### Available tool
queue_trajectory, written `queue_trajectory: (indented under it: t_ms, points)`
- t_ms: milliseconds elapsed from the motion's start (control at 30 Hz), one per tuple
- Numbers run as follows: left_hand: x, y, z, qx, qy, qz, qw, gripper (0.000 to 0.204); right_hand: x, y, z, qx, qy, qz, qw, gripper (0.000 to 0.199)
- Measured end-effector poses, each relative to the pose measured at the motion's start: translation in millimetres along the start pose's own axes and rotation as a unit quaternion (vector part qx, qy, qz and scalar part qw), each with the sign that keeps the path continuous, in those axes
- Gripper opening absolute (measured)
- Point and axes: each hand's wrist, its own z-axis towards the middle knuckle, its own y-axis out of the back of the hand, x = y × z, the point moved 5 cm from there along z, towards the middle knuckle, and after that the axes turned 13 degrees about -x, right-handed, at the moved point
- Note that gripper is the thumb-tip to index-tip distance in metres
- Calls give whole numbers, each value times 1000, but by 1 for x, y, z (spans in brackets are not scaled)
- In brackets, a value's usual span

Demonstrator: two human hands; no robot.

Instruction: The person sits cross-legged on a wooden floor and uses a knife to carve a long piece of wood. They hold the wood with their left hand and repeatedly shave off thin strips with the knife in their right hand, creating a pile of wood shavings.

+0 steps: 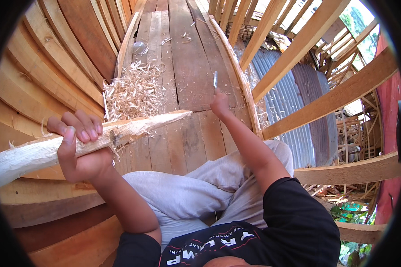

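Observation:
My left hand is wrapped round a pale, peeled wooden pole, its fingers over the far side and the thumb on the near side. The pole slants from the left edge to a roughly pointed tip above the floor. Bare, chipped wood shows along its surface, with a darker knot beside my fingers. Out ahead, my right hand is closed on a knife, whose short metal blade points away from me. The blade is apart from the pole. My fist hides the knife's handle.
Wood shavings heap on the plank floor beyond the pole. A clear plastic cup lies farther off. Slatted wood walls the left; open wooden ribs stand right, with corrugated metal sheets beyond them. My legs are folded in front.

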Motion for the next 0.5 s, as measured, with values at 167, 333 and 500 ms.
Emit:
queue_trajectory:
  t_ms: [167,333,500]
  points:
    - [-5,5,3,-10,-5,-4,1000,12,-23,7,-17,136,-47,-116,983,16]
    - [-4,7,3,-39,-6,12,999,15,11,23,-17,161,18,50,986,20]
    - [-8,8,4,-27,-3,20,999,14,-24,40,-7,90,-145,-83,982,25]
